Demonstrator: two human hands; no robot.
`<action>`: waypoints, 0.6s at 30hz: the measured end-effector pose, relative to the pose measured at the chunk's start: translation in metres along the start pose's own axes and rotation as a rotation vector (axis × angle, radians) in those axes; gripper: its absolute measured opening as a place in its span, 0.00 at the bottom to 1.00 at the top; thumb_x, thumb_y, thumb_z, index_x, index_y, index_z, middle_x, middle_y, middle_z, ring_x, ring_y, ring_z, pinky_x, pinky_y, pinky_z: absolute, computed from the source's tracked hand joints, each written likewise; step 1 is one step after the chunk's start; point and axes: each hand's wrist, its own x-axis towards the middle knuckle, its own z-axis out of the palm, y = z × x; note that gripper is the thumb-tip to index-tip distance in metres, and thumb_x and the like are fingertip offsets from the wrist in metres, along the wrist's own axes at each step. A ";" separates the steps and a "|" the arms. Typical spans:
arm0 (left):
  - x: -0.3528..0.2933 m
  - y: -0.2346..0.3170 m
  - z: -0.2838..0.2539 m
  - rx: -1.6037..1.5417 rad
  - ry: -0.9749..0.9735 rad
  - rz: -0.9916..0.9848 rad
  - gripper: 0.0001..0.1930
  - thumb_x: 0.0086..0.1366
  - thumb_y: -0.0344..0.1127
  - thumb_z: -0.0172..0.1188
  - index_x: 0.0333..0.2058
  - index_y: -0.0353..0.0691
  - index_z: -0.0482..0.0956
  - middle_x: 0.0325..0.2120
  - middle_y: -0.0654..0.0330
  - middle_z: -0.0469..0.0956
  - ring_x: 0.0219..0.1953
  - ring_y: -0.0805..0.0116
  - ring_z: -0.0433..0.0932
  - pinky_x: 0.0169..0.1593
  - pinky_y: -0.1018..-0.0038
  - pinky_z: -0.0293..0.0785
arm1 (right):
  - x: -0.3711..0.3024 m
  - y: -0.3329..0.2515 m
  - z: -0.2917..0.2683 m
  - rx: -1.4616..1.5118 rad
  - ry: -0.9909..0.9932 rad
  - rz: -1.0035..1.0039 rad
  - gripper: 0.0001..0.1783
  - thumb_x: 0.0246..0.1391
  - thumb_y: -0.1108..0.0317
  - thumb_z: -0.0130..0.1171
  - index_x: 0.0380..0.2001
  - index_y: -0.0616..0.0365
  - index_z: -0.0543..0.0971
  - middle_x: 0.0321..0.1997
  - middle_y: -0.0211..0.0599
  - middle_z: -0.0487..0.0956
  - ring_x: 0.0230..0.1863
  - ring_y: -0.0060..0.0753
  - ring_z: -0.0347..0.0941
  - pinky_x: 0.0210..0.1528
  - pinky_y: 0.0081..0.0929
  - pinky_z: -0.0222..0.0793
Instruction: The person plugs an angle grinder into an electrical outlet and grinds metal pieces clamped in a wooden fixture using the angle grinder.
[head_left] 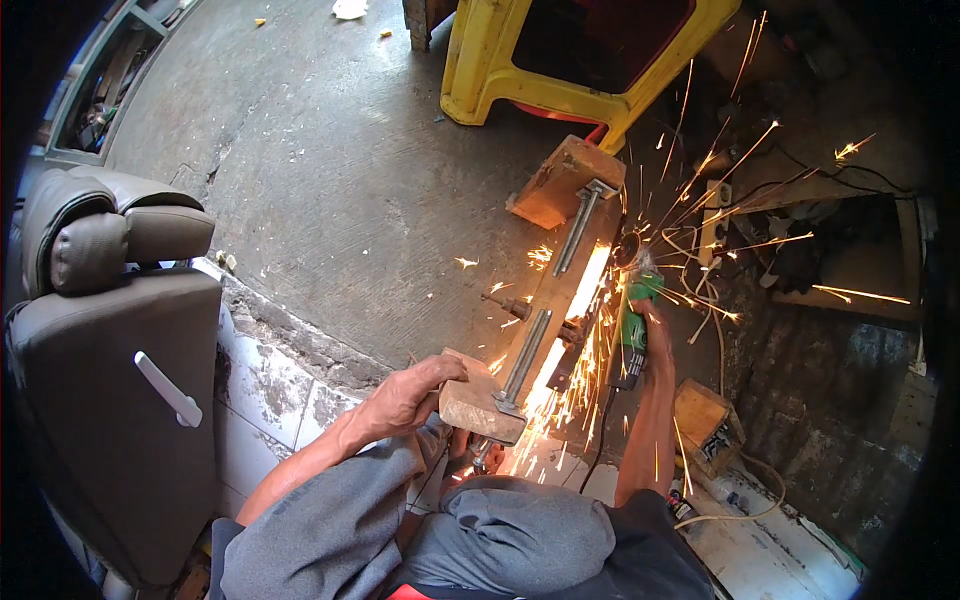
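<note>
My right hand (656, 338) is wrapped around a green angle grinder (631, 335). Its disc (627, 249) is against the right edge of a wooden plank piece, and bright sparks (575, 375) stream toward me and out to the right. Exactly what the disc touches is lost in the glare. Two metal rods (526, 358) lie in line along the plank (560, 290). Wooden blocks stand at both ends, a far block (568, 182) and a near block (482, 408). My left hand (410, 395) grips the near block's left side.
A yellow plastic stool (480, 60) stands beyond the far block. A drill-like tool (510, 305) partly shows beneath the plank. Right of the grinder are a white power strip (714, 222), loose cords and a wooden box (706, 425). A brown padded seat (120, 370) stands at left.
</note>
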 end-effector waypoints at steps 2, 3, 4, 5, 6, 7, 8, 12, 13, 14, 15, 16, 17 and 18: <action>-0.005 -0.002 -0.003 0.031 0.005 -0.012 0.17 0.66 0.22 0.62 0.53 0.38 0.75 0.53 0.47 0.78 0.58 0.48 0.79 0.60 0.61 0.76 | -0.005 -0.003 0.017 -0.022 0.011 0.038 0.21 0.47 0.52 0.66 0.40 0.55 0.81 0.32 0.31 0.79 0.28 0.25 0.75 0.30 0.27 0.71; -0.010 -0.002 -0.005 0.039 0.014 -0.027 0.17 0.66 0.22 0.62 0.53 0.38 0.75 0.53 0.47 0.78 0.58 0.48 0.79 0.60 0.61 0.76 | -0.018 -0.014 0.034 0.027 0.036 0.038 0.21 0.48 0.52 0.66 0.39 0.54 0.81 0.31 0.31 0.79 0.26 0.25 0.74 0.29 0.27 0.71; -0.008 -0.001 -0.004 0.032 0.018 -0.024 0.17 0.66 0.21 0.61 0.53 0.38 0.75 0.52 0.47 0.78 0.58 0.47 0.79 0.60 0.61 0.76 | -0.017 -0.011 0.028 0.005 0.043 0.008 0.20 0.48 0.52 0.66 0.38 0.54 0.81 0.29 0.31 0.78 0.26 0.25 0.74 0.29 0.27 0.71; -0.006 0.001 -0.003 0.029 0.017 -0.021 0.17 0.66 0.21 0.61 0.53 0.38 0.75 0.52 0.47 0.78 0.58 0.47 0.79 0.60 0.61 0.76 | -0.015 -0.007 0.024 -0.016 0.050 -0.022 0.19 0.48 0.52 0.66 0.36 0.54 0.81 0.28 0.30 0.78 0.25 0.25 0.75 0.29 0.27 0.71; -0.004 0.003 -0.004 0.030 0.009 -0.024 0.17 0.66 0.21 0.61 0.53 0.38 0.74 0.52 0.47 0.78 0.58 0.47 0.79 0.60 0.60 0.76 | -0.013 -0.004 0.019 -0.036 0.057 -0.052 0.18 0.49 0.52 0.66 0.35 0.54 0.81 0.26 0.30 0.77 0.25 0.25 0.75 0.29 0.27 0.71; -0.001 0.005 -0.003 0.026 0.001 -0.024 0.17 0.66 0.21 0.60 0.53 0.38 0.74 0.52 0.47 0.78 0.58 0.47 0.79 0.60 0.60 0.76 | -0.010 -0.002 0.012 -0.056 0.034 -0.041 0.18 0.49 0.51 0.66 0.35 0.54 0.81 0.27 0.31 0.78 0.27 0.24 0.75 0.29 0.27 0.71; -0.001 0.004 -0.002 0.026 0.000 -0.024 0.17 0.66 0.21 0.60 0.53 0.38 0.74 0.52 0.47 0.78 0.58 0.47 0.79 0.60 0.60 0.76 | -0.004 0.003 0.007 -0.073 0.004 -0.029 0.19 0.49 0.51 0.66 0.36 0.54 0.82 0.28 0.31 0.78 0.28 0.23 0.76 0.29 0.27 0.71; -0.006 0.002 -0.004 0.042 -0.001 -0.037 0.17 0.66 0.22 0.62 0.53 0.37 0.74 0.53 0.47 0.78 0.58 0.47 0.78 0.60 0.60 0.76 | -0.006 -0.005 0.017 -0.163 0.075 -0.065 0.23 0.49 0.46 0.67 0.36 0.55 0.83 0.30 0.34 0.79 0.28 0.27 0.75 0.32 0.31 0.70; -0.005 0.001 -0.003 0.049 -0.001 -0.039 0.17 0.66 0.22 0.62 0.53 0.37 0.74 0.53 0.47 0.78 0.58 0.48 0.78 0.60 0.61 0.75 | -0.001 0.001 0.019 -0.129 0.122 -0.091 0.24 0.48 0.45 0.69 0.35 0.56 0.83 0.29 0.35 0.79 0.27 0.29 0.75 0.34 0.32 0.70; -0.003 0.001 -0.002 0.045 -0.003 -0.034 0.17 0.66 0.22 0.62 0.53 0.37 0.74 0.53 0.47 0.78 0.58 0.48 0.78 0.60 0.61 0.75 | 0.001 0.004 0.013 -0.130 0.129 -0.093 0.24 0.48 0.45 0.69 0.35 0.56 0.83 0.29 0.35 0.79 0.27 0.29 0.75 0.34 0.32 0.70; -0.002 0.001 -0.001 0.027 -0.011 -0.032 0.18 0.65 0.23 0.63 0.53 0.37 0.75 0.53 0.47 0.78 0.59 0.48 0.78 0.60 0.61 0.75 | 0.004 0.005 0.005 -0.120 0.128 -0.082 0.24 0.48 0.45 0.69 0.35 0.56 0.83 0.29 0.35 0.80 0.27 0.30 0.75 0.33 0.32 0.70; -0.003 0.001 -0.002 0.018 -0.016 -0.041 0.18 0.65 0.23 0.64 0.53 0.38 0.75 0.54 0.47 0.77 0.59 0.48 0.78 0.60 0.61 0.75 | 0.001 -0.001 0.009 -0.107 0.114 -0.068 0.24 0.48 0.45 0.68 0.35 0.57 0.83 0.29 0.35 0.80 0.27 0.30 0.75 0.33 0.32 0.70; -0.006 0.001 -0.004 0.025 -0.014 -0.049 0.18 0.65 0.23 0.64 0.53 0.38 0.75 0.54 0.47 0.77 0.59 0.48 0.78 0.60 0.61 0.75 | -0.003 -0.008 0.016 -0.092 0.097 -0.051 0.24 0.48 0.46 0.68 0.35 0.57 0.83 0.30 0.35 0.80 0.27 0.30 0.76 0.32 0.32 0.71; -0.009 0.001 -0.006 0.027 -0.014 -0.064 0.18 0.65 0.23 0.64 0.53 0.38 0.75 0.54 0.47 0.77 0.59 0.48 0.78 0.60 0.61 0.75 | -0.006 -0.013 0.024 -0.078 0.079 -0.035 0.24 0.48 0.46 0.68 0.35 0.57 0.83 0.30 0.35 0.80 0.27 0.30 0.76 0.32 0.32 0.71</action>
